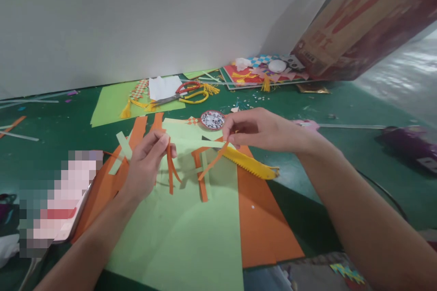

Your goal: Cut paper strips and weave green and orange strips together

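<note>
My left hand (145, 159) pinches folded orange paper strips (171, 173), whose ends hang below the fingers. From there a light green paper strip (198, 143) stretches across to my right hand (262, 129). The closed fingertips of that hand grip its far end, along with another orange strip (213, 162) that slants down. Under both hands lies a light green sheet (184, 236) on top of orange sheets (259, 223). Loose on it are a short orange strip (203, 188) and a green one. Just below my right hand rests a yellow cutter (252, 163) with a ridged edge.
Scissors (194, 93) with red and yellow handles lie behind, near yellow tassels and a white paper (165, 86). A round dish of small beads (212, 119) stands ahead. To the left is a phone (64, 232). A large brown bag (368, 22) leans at the back right.
</note>
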`<state>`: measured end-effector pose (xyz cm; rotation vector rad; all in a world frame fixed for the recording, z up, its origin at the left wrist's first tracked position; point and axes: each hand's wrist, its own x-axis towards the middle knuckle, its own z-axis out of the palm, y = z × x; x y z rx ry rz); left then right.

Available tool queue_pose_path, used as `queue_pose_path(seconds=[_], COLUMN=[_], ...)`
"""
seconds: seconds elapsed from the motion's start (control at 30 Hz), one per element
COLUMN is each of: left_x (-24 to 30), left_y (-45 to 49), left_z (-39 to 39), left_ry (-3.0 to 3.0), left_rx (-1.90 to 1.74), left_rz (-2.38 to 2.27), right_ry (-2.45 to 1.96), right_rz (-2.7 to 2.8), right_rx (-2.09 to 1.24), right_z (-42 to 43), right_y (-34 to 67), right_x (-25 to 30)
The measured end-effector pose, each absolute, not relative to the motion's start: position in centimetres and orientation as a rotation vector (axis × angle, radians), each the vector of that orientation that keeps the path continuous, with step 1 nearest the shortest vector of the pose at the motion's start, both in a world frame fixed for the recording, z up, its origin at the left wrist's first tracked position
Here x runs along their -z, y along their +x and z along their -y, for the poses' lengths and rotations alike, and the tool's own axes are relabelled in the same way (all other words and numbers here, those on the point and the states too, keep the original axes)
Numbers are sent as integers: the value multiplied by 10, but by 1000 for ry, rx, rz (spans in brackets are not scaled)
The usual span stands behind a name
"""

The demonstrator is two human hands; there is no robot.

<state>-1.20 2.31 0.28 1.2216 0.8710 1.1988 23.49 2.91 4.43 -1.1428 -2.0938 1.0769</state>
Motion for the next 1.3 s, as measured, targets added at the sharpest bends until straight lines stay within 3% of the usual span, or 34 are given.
queue_pose_path(seconds=[0.73, 1.3], left_x=[-4, -12], left_y=[-11, -5], left_z=[-23, -10], left_ry=[1202, 1713], left_rx=[-1187, -988], left_rz=[-856, -1013], right_ry=[-1121, -1042], right_rz=[2053, 2019], right_rx=[-1114, -1158], right_z=[-26, -21], right_y=[229, 209], right_x=[-45, -36])
